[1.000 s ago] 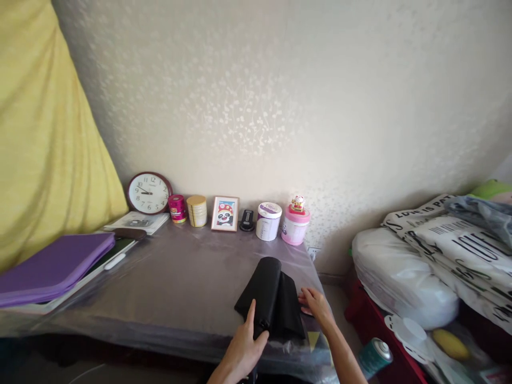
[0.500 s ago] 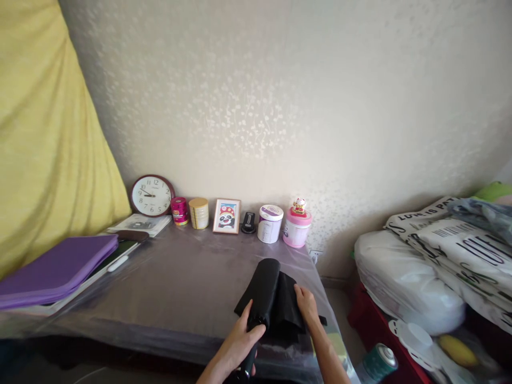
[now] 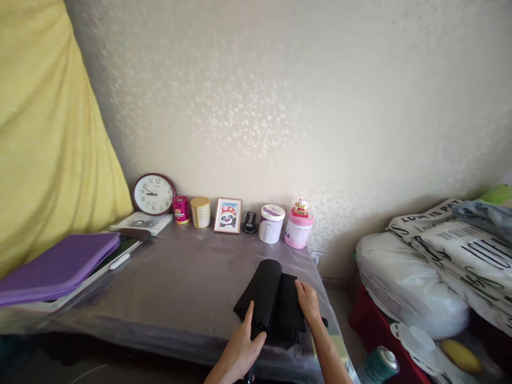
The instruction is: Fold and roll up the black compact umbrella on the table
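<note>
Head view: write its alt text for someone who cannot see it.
A person's left hand and right hand hold folded black fabric on a table. Behind it, by the wall, are a clock, a panda picture and a pink tub.

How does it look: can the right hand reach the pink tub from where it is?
Probably yes: bare tabletop lies between the right hand and the pink tub, though the hand would first need to let go of the black fabric.

Round clock, framed panda picture, purple folder, yellow curtain (image 3: 52, 133)
</note>
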Motion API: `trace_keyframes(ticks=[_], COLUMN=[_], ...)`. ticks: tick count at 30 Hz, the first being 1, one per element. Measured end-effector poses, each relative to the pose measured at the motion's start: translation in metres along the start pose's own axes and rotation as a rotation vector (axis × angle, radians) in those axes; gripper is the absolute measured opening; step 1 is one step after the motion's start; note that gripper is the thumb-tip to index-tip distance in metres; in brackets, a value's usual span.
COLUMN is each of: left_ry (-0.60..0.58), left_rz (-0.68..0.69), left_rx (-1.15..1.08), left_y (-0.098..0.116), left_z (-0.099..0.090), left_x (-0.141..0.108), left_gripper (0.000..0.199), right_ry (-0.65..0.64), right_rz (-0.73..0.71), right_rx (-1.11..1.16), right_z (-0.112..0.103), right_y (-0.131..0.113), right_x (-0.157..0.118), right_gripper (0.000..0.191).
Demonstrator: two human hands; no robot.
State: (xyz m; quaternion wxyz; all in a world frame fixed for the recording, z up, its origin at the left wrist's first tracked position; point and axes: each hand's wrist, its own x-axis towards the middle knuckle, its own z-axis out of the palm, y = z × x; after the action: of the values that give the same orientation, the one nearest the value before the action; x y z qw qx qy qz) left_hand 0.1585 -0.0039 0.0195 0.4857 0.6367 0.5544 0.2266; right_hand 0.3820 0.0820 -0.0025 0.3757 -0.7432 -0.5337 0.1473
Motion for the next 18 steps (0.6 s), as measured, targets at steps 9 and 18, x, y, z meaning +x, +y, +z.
trace_keyframes(ticks=[9, 18], left_ry=[0.057, 0.053], left_rz=[-0.035, -0.046], left_rx=[0.372, 0.477], left_y=[-0.010, -0.008], left_z=[0.017, 0.024], left_x=[0.005, 0.005], left_gripper=[0.072, 0.073], right_ry=[-0.017, -0.058], right_rz=[-0.040, 0.020], right_rx=[0.063, 0.080], right_z=[0.008, 0.028], right_y=[-0.038, -0.059], right_x=[0.007, 0.003], right_gripper=[0.039, 0.040])
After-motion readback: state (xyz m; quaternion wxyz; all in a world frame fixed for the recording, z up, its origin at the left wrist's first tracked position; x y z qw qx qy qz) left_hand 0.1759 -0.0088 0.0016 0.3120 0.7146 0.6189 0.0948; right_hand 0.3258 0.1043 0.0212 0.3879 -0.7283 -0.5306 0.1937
